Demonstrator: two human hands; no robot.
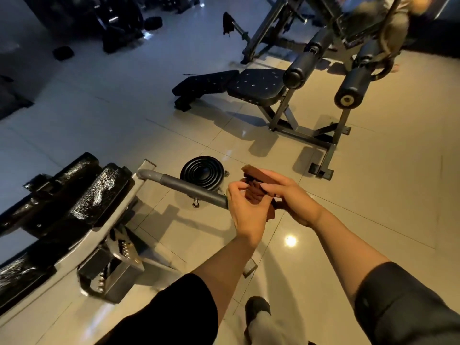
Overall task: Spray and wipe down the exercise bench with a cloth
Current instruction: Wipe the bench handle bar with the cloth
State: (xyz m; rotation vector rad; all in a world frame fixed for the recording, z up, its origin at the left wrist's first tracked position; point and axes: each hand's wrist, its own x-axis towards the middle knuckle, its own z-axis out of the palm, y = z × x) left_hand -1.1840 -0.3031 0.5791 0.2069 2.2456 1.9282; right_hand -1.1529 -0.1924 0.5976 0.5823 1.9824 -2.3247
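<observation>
Hands' (245, 207) grip around folded cloth (258, 181).

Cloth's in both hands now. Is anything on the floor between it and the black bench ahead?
Partly. A gray bar and a black round disc lie just beyond the left hand, right hand and cloth. Past them, bare tiled floor runs up to the bench.

A brown cloth (258, 181), apparently folded, is held above the floor; the black padded bench (256, 87) stands beyond.
</observation>
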